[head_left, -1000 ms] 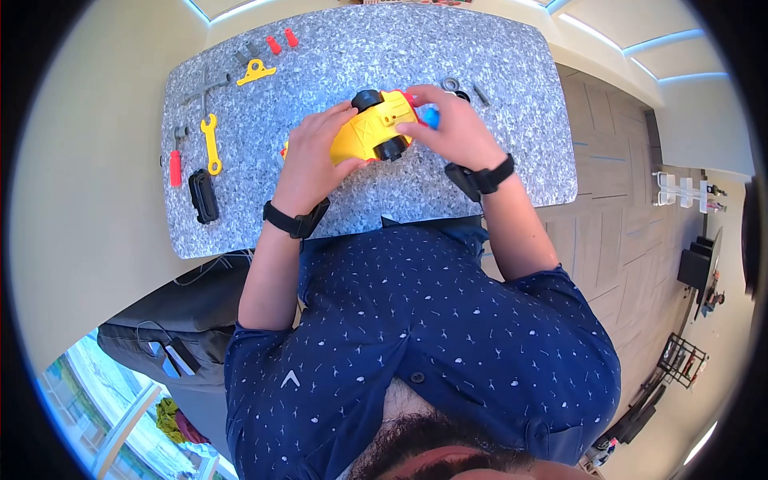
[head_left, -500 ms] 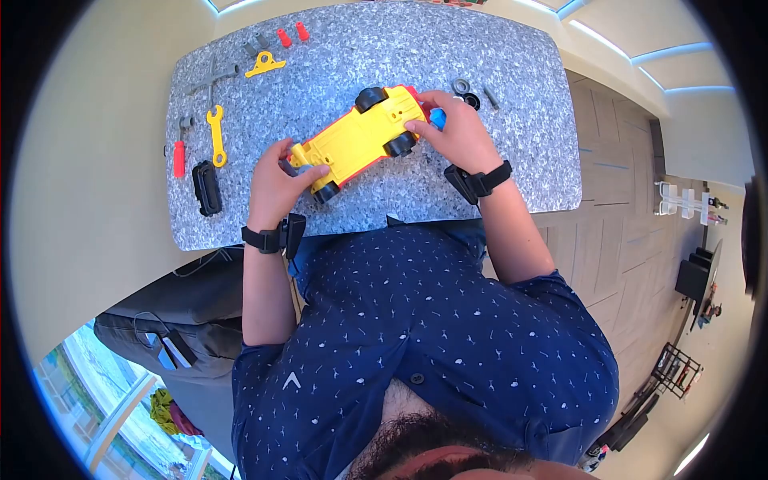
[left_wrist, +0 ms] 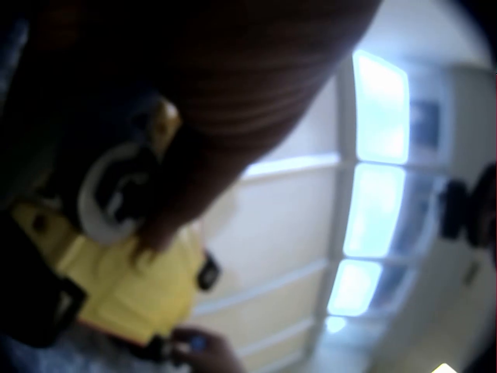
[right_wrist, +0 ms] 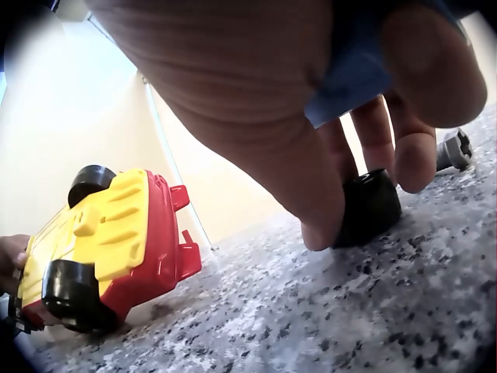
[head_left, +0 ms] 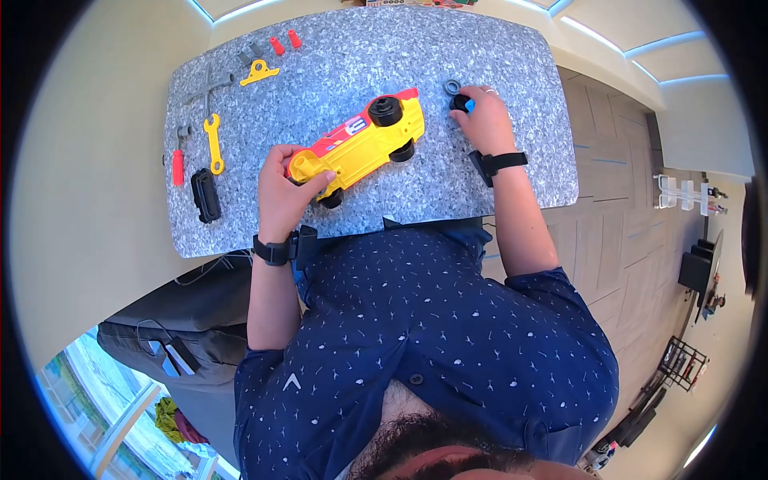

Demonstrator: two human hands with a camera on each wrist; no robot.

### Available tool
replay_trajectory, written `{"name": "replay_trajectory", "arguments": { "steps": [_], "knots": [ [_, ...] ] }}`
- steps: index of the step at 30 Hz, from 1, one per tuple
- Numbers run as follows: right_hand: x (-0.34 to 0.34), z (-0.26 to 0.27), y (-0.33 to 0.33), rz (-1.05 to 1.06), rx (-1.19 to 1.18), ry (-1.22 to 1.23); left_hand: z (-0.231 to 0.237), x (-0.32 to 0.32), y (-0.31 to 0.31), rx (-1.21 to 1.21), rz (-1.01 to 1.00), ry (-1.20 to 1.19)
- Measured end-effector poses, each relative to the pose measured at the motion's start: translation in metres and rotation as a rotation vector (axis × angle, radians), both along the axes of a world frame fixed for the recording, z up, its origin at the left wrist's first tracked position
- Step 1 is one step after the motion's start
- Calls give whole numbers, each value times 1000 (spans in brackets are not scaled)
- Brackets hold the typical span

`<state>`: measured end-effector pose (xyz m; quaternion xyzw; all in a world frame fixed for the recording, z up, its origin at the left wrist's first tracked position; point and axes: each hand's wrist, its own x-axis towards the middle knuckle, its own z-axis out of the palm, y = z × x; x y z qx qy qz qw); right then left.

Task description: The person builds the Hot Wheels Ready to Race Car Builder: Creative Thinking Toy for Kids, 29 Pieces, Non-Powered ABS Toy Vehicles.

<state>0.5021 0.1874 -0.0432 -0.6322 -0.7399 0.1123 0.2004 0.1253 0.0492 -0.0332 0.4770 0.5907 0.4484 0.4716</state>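
Note:
A red and yellow toy car (head_left: 364, 152) is tilted on the speckled table, its yellow underside toward the person and black wheels (head_left: 386, 111) showing. My left hand (head_left: 280, 196) grips one end of it, thumb on the underside and fingers behind. To the right, my right hand (head_left: 490, 132) reaches down to a loose black wheel (right_wrist: 369, 208) standing on the table, thumb on one side and fingertips on the other. A blue plastic piece (right_wrist: 349, 89) is held within that same hand, partly hidden by the fingers. The left wrist view is dark and blurred.
A grey ring (head_left: 452, 86) lies just beyond the right hand, and a grey bolt (right_wrist: 457, 151) behind its fingers. On the left lie a yellow wrench (head_left: 213, 144), a red-handled tool (head_left: 178, 168), a black part (head_left: 206, 196), a yellow bracket (head_left: 259, 73) and red pieces (head_left: 277, 46).
My right hand has left the car and moved right to the loose wheel, carrying the blue piece. My left hand has shifted to the car's end, and the car has rolled, showing its red side.

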Motion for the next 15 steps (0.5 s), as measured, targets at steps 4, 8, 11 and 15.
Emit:
{"name": "replay_trajectory", "arguments": {
  "steps": [4,8,11,15],
  "knots": [
    [10,20,-8,92,48,256,14,16,-3,198,55,32],
    [4,57,-31,98,28,457,13,36,-2,383,61,28],
    [-21,95,-60,135,-132,874,-1,41,-2,442,32,165],
    [-50,104,-87,514,20,858,2,56,-2,568,77,257]
  ]
}}
